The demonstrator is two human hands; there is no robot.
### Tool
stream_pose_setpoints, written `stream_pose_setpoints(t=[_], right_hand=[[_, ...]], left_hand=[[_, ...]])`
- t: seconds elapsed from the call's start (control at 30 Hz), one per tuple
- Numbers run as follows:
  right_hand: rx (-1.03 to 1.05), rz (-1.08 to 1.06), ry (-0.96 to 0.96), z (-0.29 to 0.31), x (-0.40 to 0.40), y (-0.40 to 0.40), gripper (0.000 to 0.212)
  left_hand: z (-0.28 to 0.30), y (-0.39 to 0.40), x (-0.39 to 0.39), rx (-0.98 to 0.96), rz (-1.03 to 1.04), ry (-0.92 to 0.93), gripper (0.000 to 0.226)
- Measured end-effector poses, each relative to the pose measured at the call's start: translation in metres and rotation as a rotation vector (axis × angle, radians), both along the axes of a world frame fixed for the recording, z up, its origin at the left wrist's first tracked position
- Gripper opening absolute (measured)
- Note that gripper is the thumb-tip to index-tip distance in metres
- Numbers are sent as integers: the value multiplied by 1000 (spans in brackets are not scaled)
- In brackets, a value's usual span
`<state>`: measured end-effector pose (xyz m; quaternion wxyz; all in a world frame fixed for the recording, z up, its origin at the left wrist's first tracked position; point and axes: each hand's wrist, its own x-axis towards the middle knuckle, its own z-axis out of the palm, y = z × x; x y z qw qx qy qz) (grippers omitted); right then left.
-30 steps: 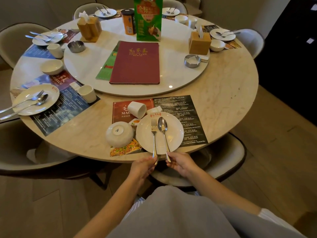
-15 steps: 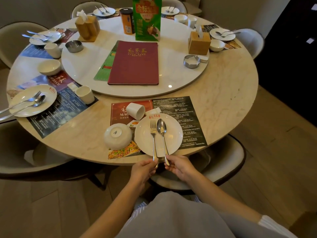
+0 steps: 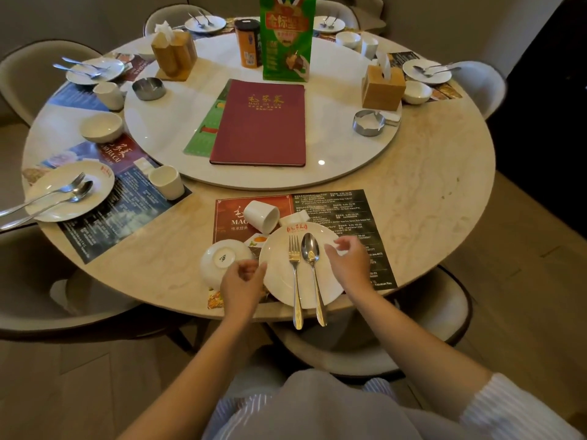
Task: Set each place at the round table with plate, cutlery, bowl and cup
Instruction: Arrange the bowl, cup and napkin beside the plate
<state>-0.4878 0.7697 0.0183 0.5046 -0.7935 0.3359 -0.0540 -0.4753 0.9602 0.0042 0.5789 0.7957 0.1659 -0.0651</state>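
Since half a second ago I have let go of the cutlery handles and brought both hands up from the near edge to flank the plate. Lower centre of frame, going left to right: the small white ceramic bowl lies upside down just left of the plate, and my left hand, loosely curled and holding nothing, sits between them, nearer the bowl. The round white ceramic plate overhangs the near edge of the beige marble tabletop. On it the steel fork and steel spoon run straight toward me, handles past the rim and the edge. My right hand, open and empty, hovers at the plate's right rim. The white cylindrical cup lies tipped on its side just beyond the plate. I judge the bowl wants righting next; open tabletop lies left of it.
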Motion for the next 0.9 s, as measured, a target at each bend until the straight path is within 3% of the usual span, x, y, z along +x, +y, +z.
stream_pose_setpoints(t=[0.13,0.37,0.57,0.77,0.9], right_hand=[[-153,259,-14,0,57,18,33],[-408,558,29,-19,116,56,82],[-447,542,20,-39,130,66,75],[-311,406,-90,-18,147,53,65],[-391,344,-71,7,155,9,75]], left_hand=[[7,10,55,163,-32,-150,19],[-5,28,133,444,-292,-191,29],[-21,35,163,563,-420,-155,38],[-40,28,180,699,-601,-51,74],[-42,11,179,792,-705,-17,88]])
